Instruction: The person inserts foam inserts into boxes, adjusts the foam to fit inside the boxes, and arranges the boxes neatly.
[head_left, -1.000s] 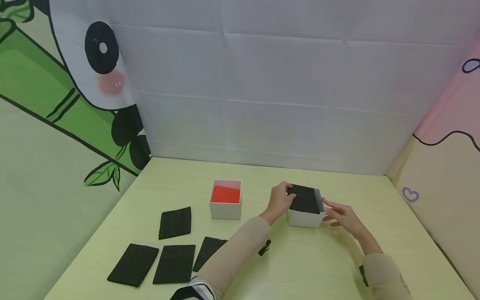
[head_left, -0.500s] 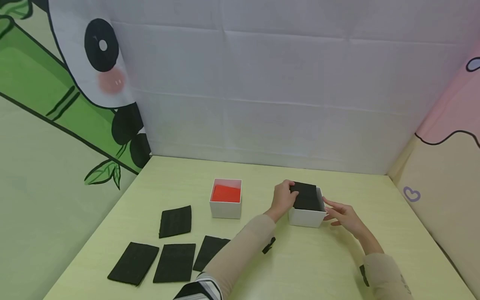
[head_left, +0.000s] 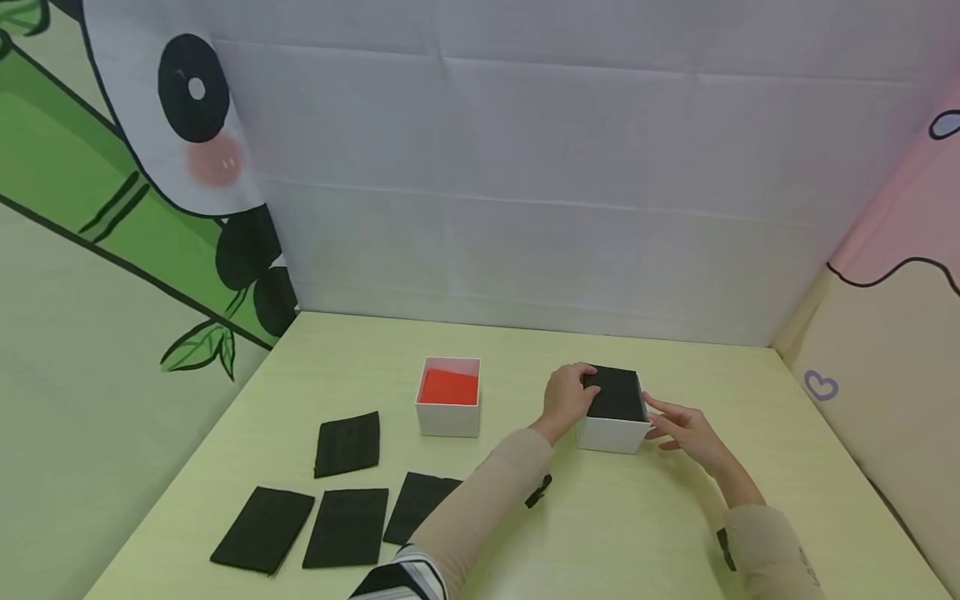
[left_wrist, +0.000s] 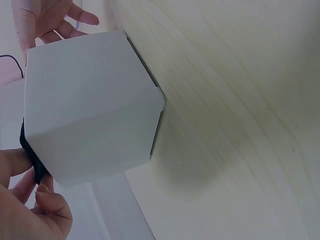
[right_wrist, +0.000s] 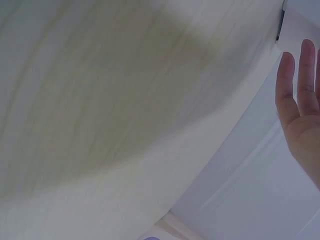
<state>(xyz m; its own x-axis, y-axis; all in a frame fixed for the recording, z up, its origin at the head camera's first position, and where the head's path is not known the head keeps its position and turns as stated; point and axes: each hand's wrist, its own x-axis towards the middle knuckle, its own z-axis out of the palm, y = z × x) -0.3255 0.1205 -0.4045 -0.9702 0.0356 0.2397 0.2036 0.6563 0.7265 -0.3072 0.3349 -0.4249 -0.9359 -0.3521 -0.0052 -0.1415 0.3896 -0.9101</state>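
My left hand [head_left: 567,400] pinches the left edge of a folded black cloth [head_left: 617,393] lying across the top of a white box [head_left: 611,435]. In the left wrist view, the fingers and thumb of that left hand [left_wrist: 42,212] grip the dark cloth edge [left_wrist: 31,150] at the rim of the box [left_wrist: 85,90]. At the box's right side my right hand [head_left: 686,433] has its fingers extended, the tips at the wall near the rim. The right wrist view shows this right hand [right_wrist: 305,120] with straight fingers, below a box corner [right_wrist: 300,27]. The box's inside is hidden.
Another white box [head_left: 448,421] with a red piece [head_left: 450,387] inside stands left of centre. Several black cloths lie on the table [head_left: 675,533] at the front left, among them a far one [head_left: 347,444] and a left one [head_left: 262,530]. A pale wall backs the table.
My left hand has shifted slightly right with the black cloth, which now covers nearly all of the box top, including the strip seen earlier at its right. My right hand stays in place.
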